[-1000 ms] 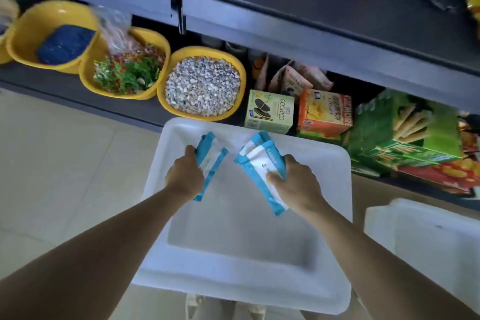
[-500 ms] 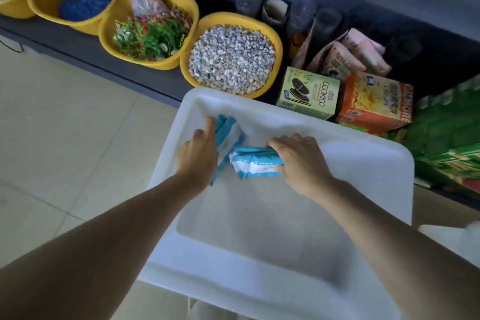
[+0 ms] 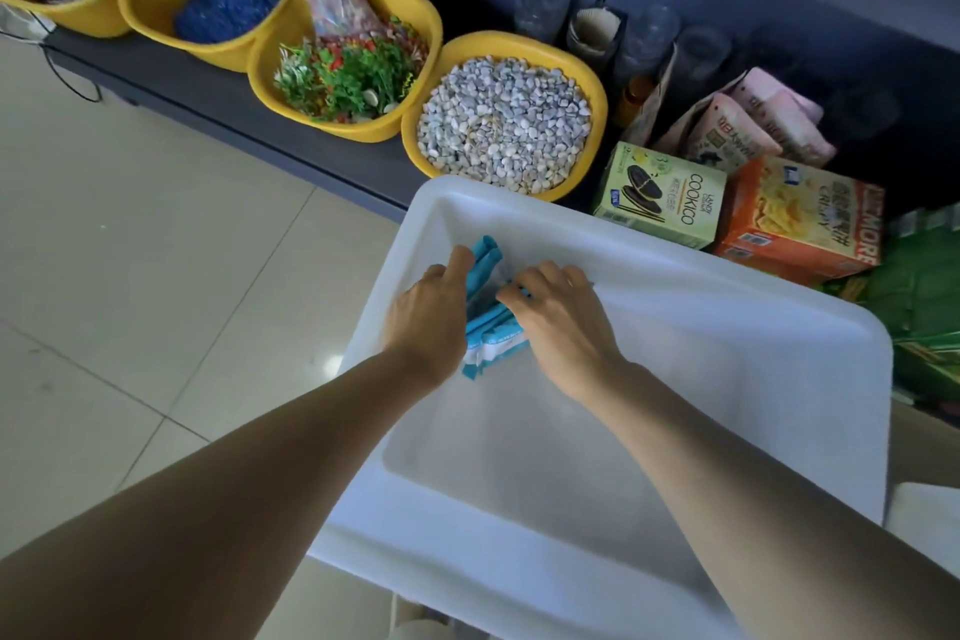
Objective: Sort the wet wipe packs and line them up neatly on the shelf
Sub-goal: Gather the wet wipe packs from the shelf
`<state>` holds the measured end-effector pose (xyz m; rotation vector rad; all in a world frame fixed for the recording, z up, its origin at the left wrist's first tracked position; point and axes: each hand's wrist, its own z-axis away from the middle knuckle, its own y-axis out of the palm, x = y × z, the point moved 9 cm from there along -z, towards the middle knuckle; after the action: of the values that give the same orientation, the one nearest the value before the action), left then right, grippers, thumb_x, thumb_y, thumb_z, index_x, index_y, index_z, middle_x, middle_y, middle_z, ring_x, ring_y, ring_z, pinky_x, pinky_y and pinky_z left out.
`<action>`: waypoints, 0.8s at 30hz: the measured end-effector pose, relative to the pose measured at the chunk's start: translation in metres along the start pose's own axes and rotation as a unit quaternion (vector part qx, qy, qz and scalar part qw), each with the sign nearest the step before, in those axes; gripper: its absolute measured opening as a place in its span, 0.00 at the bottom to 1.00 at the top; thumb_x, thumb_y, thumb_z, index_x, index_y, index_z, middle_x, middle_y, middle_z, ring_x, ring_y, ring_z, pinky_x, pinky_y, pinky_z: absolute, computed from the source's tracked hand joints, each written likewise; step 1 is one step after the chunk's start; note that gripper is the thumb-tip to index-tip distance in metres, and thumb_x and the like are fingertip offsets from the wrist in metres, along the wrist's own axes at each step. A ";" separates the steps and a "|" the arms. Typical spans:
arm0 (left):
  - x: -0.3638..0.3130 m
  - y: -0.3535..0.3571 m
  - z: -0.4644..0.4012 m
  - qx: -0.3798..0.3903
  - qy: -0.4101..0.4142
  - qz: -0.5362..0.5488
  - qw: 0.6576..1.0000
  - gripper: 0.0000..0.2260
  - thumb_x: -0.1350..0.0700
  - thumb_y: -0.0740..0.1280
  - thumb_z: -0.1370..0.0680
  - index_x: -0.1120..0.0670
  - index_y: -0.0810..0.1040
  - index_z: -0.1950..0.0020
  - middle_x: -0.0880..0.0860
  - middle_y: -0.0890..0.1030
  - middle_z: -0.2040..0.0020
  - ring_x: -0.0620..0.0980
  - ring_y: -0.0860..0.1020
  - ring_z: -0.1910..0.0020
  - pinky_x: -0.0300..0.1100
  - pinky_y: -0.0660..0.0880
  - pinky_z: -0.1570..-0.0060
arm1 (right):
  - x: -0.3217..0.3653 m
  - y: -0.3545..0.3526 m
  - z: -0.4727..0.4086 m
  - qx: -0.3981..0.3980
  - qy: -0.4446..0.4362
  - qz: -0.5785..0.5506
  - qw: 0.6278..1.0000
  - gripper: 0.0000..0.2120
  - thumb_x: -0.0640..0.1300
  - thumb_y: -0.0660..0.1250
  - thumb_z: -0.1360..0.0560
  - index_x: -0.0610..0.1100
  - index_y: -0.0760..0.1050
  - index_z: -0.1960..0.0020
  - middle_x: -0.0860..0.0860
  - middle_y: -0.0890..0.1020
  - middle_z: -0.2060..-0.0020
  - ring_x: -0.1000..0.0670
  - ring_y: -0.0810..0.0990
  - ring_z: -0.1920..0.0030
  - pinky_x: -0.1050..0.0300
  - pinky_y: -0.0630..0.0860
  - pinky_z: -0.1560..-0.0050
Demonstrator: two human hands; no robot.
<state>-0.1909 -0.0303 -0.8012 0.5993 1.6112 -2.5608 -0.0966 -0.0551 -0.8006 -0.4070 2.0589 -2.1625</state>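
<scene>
Between the 2 hands, inside the white tub (image 3: 675,307), sit the blue wet wipe packs (image 3: 493,330); the left hand (image 3: 428,314) and right hand (image 3: 558,317) curl around them from either side. Beyond the fingers, a pebble-filled yellow bowl (image 3: 506,117) rests on the shelf (image 3: 249,114).

Wet wipe packs (image 3: 493,327) lie in the bin (image 3: 727,307), before the shelf (image 3: 249,104).
</scene>
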 end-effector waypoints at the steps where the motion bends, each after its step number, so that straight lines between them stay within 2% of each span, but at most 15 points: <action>1: 0.001 0.001 -0.003 -0.001 -0.003 0.007 1.000 0.25 0.66 0.62 0.27 0.51 0.60 0.34 0.56 0.76 0.49 0.57 0.76 0.57 0.50 0.76 0.59 | -0.001 0.000 0.002 -0.006 0.003 -0.003 1.000 0.19 0.39 0.79 0.45 0.42 0.80 0.55 0.45 0.81 0.61 0.42 0.78 0.59 0.50 0.75 0.59; 3: 0.003 0.007 -0.010 0.015 -0.017 0.002 1.000 0.26 0.65 0.63 0.26 0.50 0.59 0.32 0.56 0.77 0.50 0.57 0.77 0.56 0.51 0.78 0.58 | -0.004 0.001 0.006 -0.011 0.018 -0.007 1.000 0.20 0.38 0.79 0.46 0.42 0.80 0.56 0.46 0.81 0.61 0.42 0.79 0.60 0.51 0.75 0.60; 6: -0.001 0.013 -0.018 0.056 -0.014 -0.035 0.998 0.21 0.62 0.61 0.25 0.51 0.66 0.33 0.57 0.78 0.49 0.57 0.77 0.52 0.48 0.76 0.55 | -0.008 0.007 0.011 0.000 0.040 -0.006 0.999 0.23 0.42 0.82 0.48 0.42 0.79 0.55 0.46 0.81 0.61 0.43 0.78 0.59 0.53 0.75 0.62; 11: -0.022 0.000 -0.024 0.064 0.056 -0.076 0.994 0.16 0.64 0.58 0.25 0.52 0.73 0.39 0.54 0.75 0.54 0.55 0.73 0.56 0.44 0.68 0.58 | -0.013 0.006 0.025 -0.013 0.101 -0.024 0.995 0.22 0.40 0.82 0.49 0.42 0.78 0.58 0.47 0.79 0.64 0.45 0.77 0.63 0.55 0.75 0.67; 14: -0.037 -0.005 -0.035 0.066 0.114 -0.097 0.987 0.16 0.63 0.60 0.25 0.50 0.75 0.41 0.53 0.79 0.51 0.55 0.76 0.52 0.43 0.68 0.58 | -0.015 0.000 0.032 -0.042 0.137 -0.048 0.989 0.23 0.41 0.83 0.51 0.43 0.77 0.60 0.48 0.79 0.65 0.46 0.78 0.65 0.57 0.75 0.69; 17: -0.049 -0.007 -0.048 0.046 0.164 -0.124 0.977 0.16 0.62 0.63 0.25 0.50 0.75 0.39 0.52 0.80 0.49 0.55 0.77 0.50 0.43 0.69 0.58 | -0.014 -0.004 0.030 -0.080 0.161 -0.063 0.982 0.25 0.42 0.84 0.54 0.42 0.77 0.61 0.48 0.80 0.66 0.46 0.78 0.66 0.60 0.74 0.71; 20: -0.042 -0.006 -0.055 0.049 0.150 -0.129 0.979 0.19 0.65 0.61 0.26 0.51 0.73 0.37 0.54 0.79 0.47 0.57 0.76 0.49 0.46 0.71 0.56 | -0.011 -0.003 0.022 -0.110 0.184 -0.074 0.974 0.26 0.42 0.84 0.55 0.40 0.77 0.61 0.47 0.80 0.66 0.46 0.79 0.66 0.61 0.74 0.72; 22: -0.033 -0.013 -0.053 0.049 0.139 -0.137 0.980 0.20 0.66 0.61 0.26 0.53 0.72 0.36 0.56 0.78 0.45 0.58 0.76 0.47 0.49 0.74 0.51 | -0.011 -0.001 0.018 -0.120 0.200 -0.074 0.969 0.27 0.44 0.85 0.55 0.40 0.77 0.60 0.47 0.80 0.67 0.46 0.79 0.66 0.60 0.74 0.71; 24: -0.031 -0.025 -0.044 0.032 0.149 -0.177 0.972 0.21 0.67 0.60 0.26 0.55 0.70 0.34 0.55 0.77 0.42 0.58 0.74 0.43 0.49 0.73 0.47 | -0.013 0.000 0.018 -0.121 0.217 -0.059 0.967 0.29 0.47 0.85 0.53 0.40 0.77 0.57 0.46 0.79 0.65 0.45 0.79 0.65 0.59 0.74 0.69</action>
<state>-0.1563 0.0146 -0.7854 0.8003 1.8855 -2.9001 -0.0794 -0.0685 -0.8012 -0.0804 2.6074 -2.2306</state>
